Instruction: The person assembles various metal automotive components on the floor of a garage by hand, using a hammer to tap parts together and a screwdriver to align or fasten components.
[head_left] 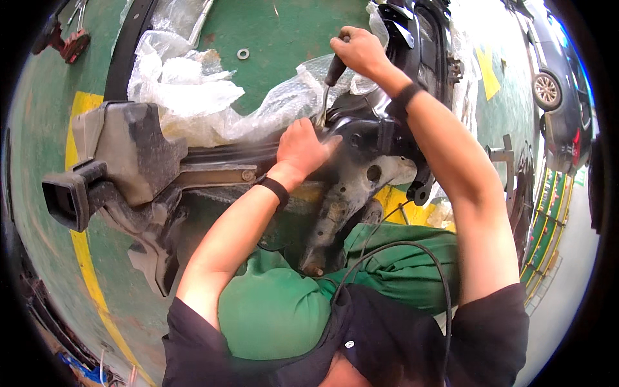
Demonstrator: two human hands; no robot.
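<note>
Plastic wrap (pixel 193 90), clear and crumpled, lies heaped on the green floor (pixel 277 32) at upper left, spilling against the top edge of a car part (pixel 361 138). Yellow painted lines (pixel 80 251) run down the floor at left, and a yellow patch (pixel 488 74) marks it at upper right. A small metal washer (pixel 243 53) sits alone on the green just above the wrap. A red-and-black tool (pixel 64 42) lies at the far upper left.

The part is a black and grey front-end assembly, dusty and scuffed, stretched across the floor in front of the person's green-trousered knees. A bulky grey bracket (pixel 129 148) with a black box-shaped duct (pixel 68 197) forms its left end; a bare metal strut (pixel 335 219) runs down from its middle.

The right hand (pixel 358 50) is clenched around the dark handle of a screwdriver (pixel 330 80), whose shaft points down into the part. The left hand (pixel 303 145) presses on the part just beside the tip, fingers (pixel 325 147) bent and blurred; whether they grip anything cannot be told. Both wrists carry black bands. A parked dark car (pixel 558 84) stands at the right edge.
</note>
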